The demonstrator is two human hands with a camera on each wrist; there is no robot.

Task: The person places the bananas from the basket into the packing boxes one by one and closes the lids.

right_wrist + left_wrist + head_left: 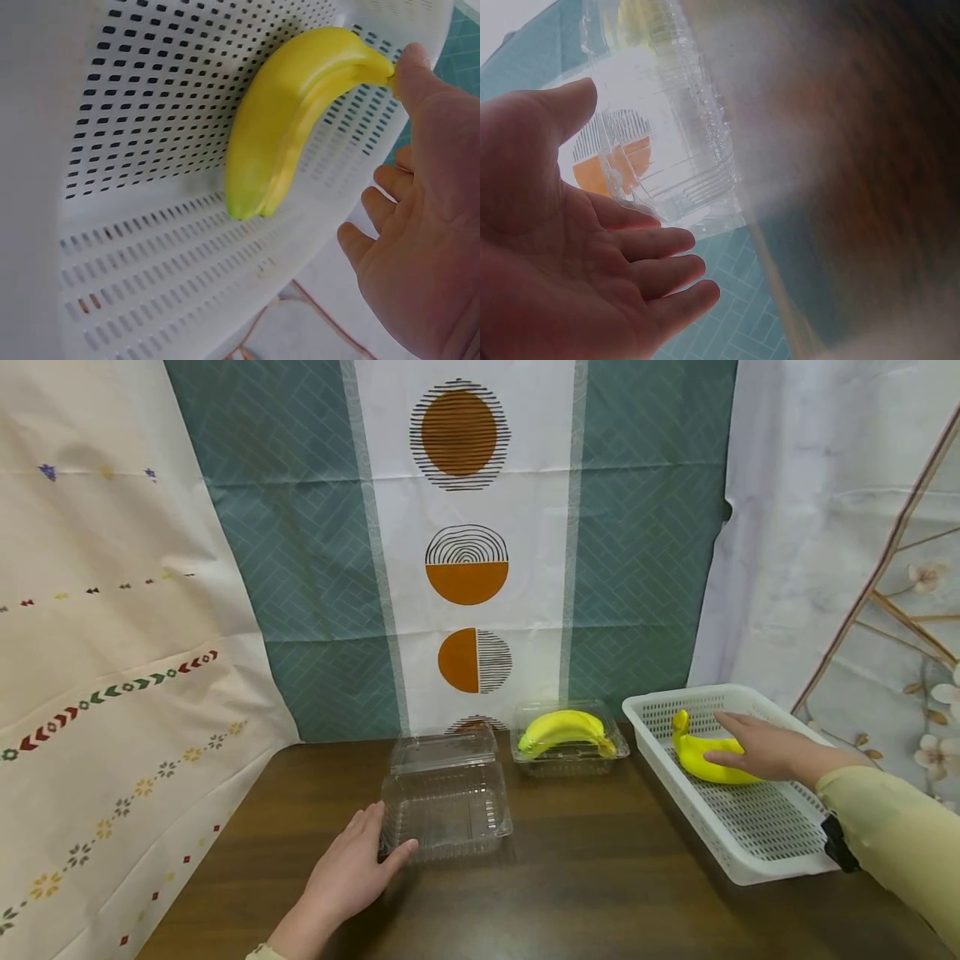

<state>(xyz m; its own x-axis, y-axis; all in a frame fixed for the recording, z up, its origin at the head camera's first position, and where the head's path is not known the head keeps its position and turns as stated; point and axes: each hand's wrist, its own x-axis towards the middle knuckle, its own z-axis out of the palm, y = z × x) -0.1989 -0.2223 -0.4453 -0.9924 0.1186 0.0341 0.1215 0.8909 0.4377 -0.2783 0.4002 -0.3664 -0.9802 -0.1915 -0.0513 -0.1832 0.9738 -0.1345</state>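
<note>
Inside a white perforated basket (772, 827) on the right lies a yellow bunch of bananas (701, 758). My right hand (772, 747) is over it with fingers spread; in the right wrist view the bananas (281, 120) rest on the basket floor, the thumb close to their stem end. Whether the thumb touches them I cannot tell. On the left, my left hand (348, 868) is at the near left side of a clear plastic clamshell box (450, 810), whose lid stands raised at the back. Its fingers are extended, near or touching the box wall (682, 150).
Another clear plastic box (570, 767) with yellow bananas (566, 731) in it stands at the back, between the raised-lid box and the basket. All stand on a dark wooden table (585, 877). Patterned cloths (645, 543) hang behind and at both sides.
</note>
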